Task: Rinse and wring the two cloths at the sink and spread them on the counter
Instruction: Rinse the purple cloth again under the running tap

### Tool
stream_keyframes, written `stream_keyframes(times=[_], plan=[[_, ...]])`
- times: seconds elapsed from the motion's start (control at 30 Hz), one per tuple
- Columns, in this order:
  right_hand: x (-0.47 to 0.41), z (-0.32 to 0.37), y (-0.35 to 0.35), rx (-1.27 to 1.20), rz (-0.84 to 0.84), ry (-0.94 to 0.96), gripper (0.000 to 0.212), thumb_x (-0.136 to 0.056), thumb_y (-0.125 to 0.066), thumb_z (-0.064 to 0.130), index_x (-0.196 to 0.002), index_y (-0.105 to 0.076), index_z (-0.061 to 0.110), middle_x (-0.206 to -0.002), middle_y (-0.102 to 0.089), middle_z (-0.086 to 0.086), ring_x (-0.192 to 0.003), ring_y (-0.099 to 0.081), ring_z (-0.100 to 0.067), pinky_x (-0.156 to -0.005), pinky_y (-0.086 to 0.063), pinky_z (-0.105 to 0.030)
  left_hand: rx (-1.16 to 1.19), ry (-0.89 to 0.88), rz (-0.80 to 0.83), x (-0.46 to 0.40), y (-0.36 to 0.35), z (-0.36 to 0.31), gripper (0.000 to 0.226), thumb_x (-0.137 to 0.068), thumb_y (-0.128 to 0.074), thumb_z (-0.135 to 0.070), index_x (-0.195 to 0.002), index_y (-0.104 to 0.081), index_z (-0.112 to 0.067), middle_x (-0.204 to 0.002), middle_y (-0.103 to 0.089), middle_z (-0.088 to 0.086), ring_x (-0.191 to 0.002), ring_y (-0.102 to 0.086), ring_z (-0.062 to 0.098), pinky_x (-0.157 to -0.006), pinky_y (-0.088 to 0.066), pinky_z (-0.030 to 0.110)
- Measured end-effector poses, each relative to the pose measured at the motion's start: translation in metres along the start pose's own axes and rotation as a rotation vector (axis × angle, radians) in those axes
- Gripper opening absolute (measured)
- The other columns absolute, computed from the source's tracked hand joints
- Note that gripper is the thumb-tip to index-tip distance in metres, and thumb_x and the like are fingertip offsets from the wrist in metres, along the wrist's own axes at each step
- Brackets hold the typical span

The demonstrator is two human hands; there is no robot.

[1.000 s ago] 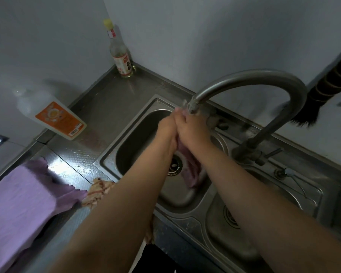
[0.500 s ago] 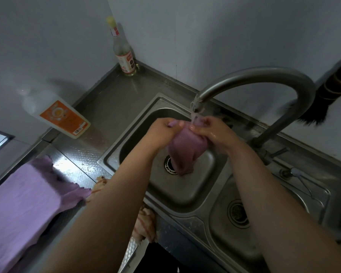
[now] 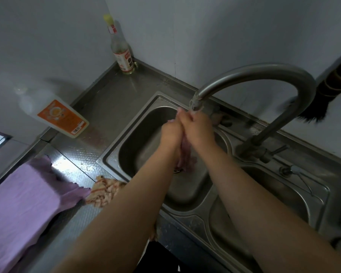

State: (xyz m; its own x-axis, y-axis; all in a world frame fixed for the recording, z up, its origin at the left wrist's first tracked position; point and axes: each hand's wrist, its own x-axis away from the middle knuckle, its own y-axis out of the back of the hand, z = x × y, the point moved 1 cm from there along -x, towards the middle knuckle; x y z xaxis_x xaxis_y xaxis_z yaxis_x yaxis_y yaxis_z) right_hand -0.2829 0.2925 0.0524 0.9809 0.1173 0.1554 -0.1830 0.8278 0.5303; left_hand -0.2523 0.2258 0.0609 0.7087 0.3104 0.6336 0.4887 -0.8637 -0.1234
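The brushed stainless-steel counter runs along grey walls into a corner; its near section carries a fine embossed dimple pattern and is wet with droplets. Set into it is the double-basin stainless-steel sink, with rounded rectangular bowls and a raised divider between them. A curved, tubular dull-metal gooseneck faucet arches from its base at the back rim over the left bowl. A flat lilac woven cloth with a frilled edge lies spread on the counter at the left. Just beside its right corner sits a crumpled cream cloth with orange-red stripes, at the sink's front-left rim. A white plastic bottle with an orange label leans at the left wall, and a tall clear glass bottle with a yellow cap stands upright in the corner. A dark bristle brush hangs on the right wall. Directly under the spout, the left hand and right hand are pressed together, both clenched around a bunched pinkish-purple wet cloth. The cloth hangs in a twisted, wrinkled rope below the hands, above the left bowl's drain.
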Motion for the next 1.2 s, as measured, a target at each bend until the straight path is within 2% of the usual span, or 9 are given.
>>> stream_keyframes(times=[0.1,0.27,0.5,0.6,0.73,0.9,1.0,1.07,1.2], plan=[[-0.013,0.000,0.007,0.148,-0.106,-0.082,0.039,-0.098,-0.045,0.037,-0.085,-0.068,0.009,-0.077,-0.065,-0.008,-0.078,-0.064,-0.027,-0.064,-0.044,-0.032,0.103,0.059,0.036,0.006,-0.011,0.005,0.029,-0.098,-0.053,-0.031,-0.084,-0.067,-0.009,-0.061,-0.065,0.004,-0.063,-0.064,0.019,-0.067,-0.053,0.032],[0.007,0.013,0.002,0.238,-0.073,0.027,0.044,-0.100,-0.038,0.045,-0.072,-0.057,0.017,-0.061,-0.054,0.003,-0.056,-0.055,-0.012,-0.051,-0.041,-0.024,0.148,0.093,0.049,-0.002,-0.006,-0.003,0.038,-0.100,-0.047,-0.036,-0.087,-0.061,-0.003,-0.072,-0.058,0.010,-0.070,-0.065,0.027,-0.048,-0.052,0.024],[0.013,0.013,-0.002,0.110,-0.072,0.079,0.049,-0.099,-0.036,0.047,-0.070,-0.058,0.014,-0.064,-0.060,-0.004,-0.055,-0.059,-0.019,-0.052,-0.046,-0.030,0.178,0.136,0.130,-0.005,-0.004,-0.010,0.034,-0.098,-0.049,-0.039,-0.082,-0.064,-0.012,-0.072,-0.058,0.004,-0.059,-0.055,0.014,-0.059,-0.048,0.028],[-0.007,-0.001,0.012,0.117,-0.085,-0.028,0.038,-0.098,-0.044,0.034,-0.065,-0.052,0.018,-0.064,-0.056,-0.003,-0.060,-0.056,-0.020,-0.061,-0.046,-0.036,0.210,0.216,0.287,0.005,0.000,-0.007,0.042,-0.101,-0.043,-0.040,-0.107,-0.065,-0.006,-0.087,-0.066,0.009,-0.080,-0.065,0.019,-0.074,-0.055,0.031],[-0.020,-0.007,0.034,-0.309,0.000,-0.261,0.046,-0.096,-0.045,0.047,-0.074,-0.062,0.011,-0.073,-0.063,-0.007,-0.070,-0.061,-0.019,-0.071,-0.046,-0.034,0.188,0.208,0.369,0.001,0.020,-0.004,0.069,-0.085,-0.052,-0.054,-0.127,-0.054,0.000,-0.126,-0.062,0.020,-0.112,-0.063,0.030,-0.098,-0.049,0.038],[-0.013,-0.020,0.036,-0.824,0.382,-0.313,0.032,-0.096,-0.053,0.032,-0.092,-0.067,0.003,-0.088,-0.070,-0.012,-0.090,-0.064,-0.022,-0.083,-0.051,-0.032,-0.017,0.079,0.376,-0.015,0.046,0.002,0.015,-0.094,-0.059,-0.015,-0.082,-0.053,-0.008,-0.085,-0.052,0.012,-0.080,-0.058,0.018,-0.072,-0.053,0.023],[-0.013,-0.035,0.033,-0.926,0.545,-0.270,0.029,-0.088,-0.065,0.022,-0.107,-0.069,0.001,-0.112,-0.063,-0.023,-0.109,-0.057,-0.032,-0.105,-0.039,-0.046,-0.122,-0.067,0.334,-0.018,0.051,-0.003,0.016,-0.092,-0.055,0.001,-0.100,-0.057,-0.013,-0.095,-0.058,0.005,-0.088,-0.059,0.012,-0.081,-0.054,0.026],[-0.012,-0.036,0.032,-0.831,0.472,-0.223,0.018,-0.091,-0.061,0.022,-0.099,-0.074,0.013,-0.104,-0.067,-0.015,-0.099,-0.060,-0.028,-0.094,-0.046,-0.043,-0.216,-0.122,0.348,-0.014,0.052,-0.008,0.029,-0.095,-0.053,-0.004,-0.123,-0.057,-0.012,-0.115,-0.063,0.009,-0.105,-0.062,0.016,-0.096,-0.050,0.035],[-0.001,-0.021,0.038,-0.546,0.324,-0.028,0.020,-0.094,-0.059,0.026,-0.079,-0.070,0.020,-0.065,-0.063,0.010,-0.059,-0.057,0.000,-0.056,-0.044,-0.017,-0.311,-0.143,0.428,-0.005,0.051,-0.009,0.039,-0.096,-0.051,-0.038,-0.106,-0.066,-0.003,-0.098,-0.069,0.011,-0.091,-0.067,0.021,-0.085,-0.052,0.033]])
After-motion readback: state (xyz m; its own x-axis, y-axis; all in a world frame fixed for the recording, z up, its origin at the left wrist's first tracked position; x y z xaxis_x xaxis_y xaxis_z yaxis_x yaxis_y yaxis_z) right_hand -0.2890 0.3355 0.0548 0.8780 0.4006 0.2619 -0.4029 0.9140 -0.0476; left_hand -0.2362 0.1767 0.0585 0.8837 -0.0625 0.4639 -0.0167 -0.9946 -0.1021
